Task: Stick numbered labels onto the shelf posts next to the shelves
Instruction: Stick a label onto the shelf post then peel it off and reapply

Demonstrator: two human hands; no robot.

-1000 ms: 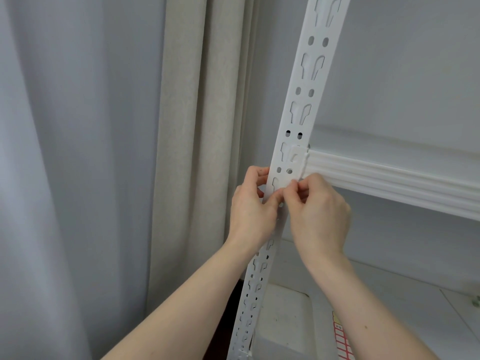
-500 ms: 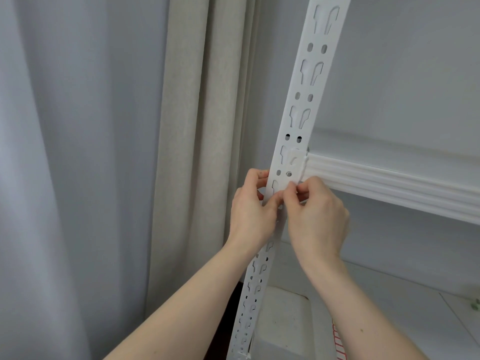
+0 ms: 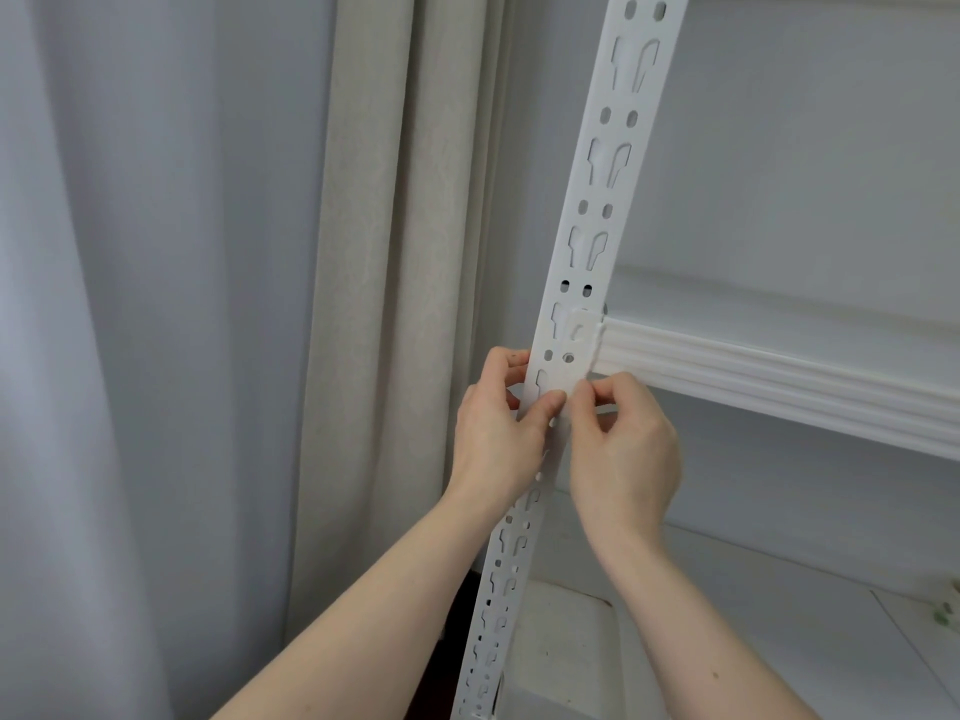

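We see both hands meeting at the white slotted shelf post [image 3: 587, 236], just below where the ribbed front edge of the shelf [image 3: 779, 387] joins it. A label is not clearly visible; only a small pale sliver shows between the fingertips against the post, too small for us to read or make out.

The left hand [image 3: 498, 433] wraps the post's left edge, fingers curled behind it and thumb pressed across its front face. The right hand [image 3: 623, 449] has its fingers curled, thumb and forefinger pinched together at the post's front, touching the left thumb. What the pinch of that grip holds, we cannot tell for sure.

The post leans across the view from lower left to upper right, punched with keyhole slots and paired round holes. Below the hands, a lower shelf board [image 3: 753, 615] runs off to the right. To the left of the post hangs a beige curtain [image 3: 395, 304], and further left a grey sheer curtain [image 3: 156, 304]. A pale wall [image 3: 805, 148] stands behind the shelving.
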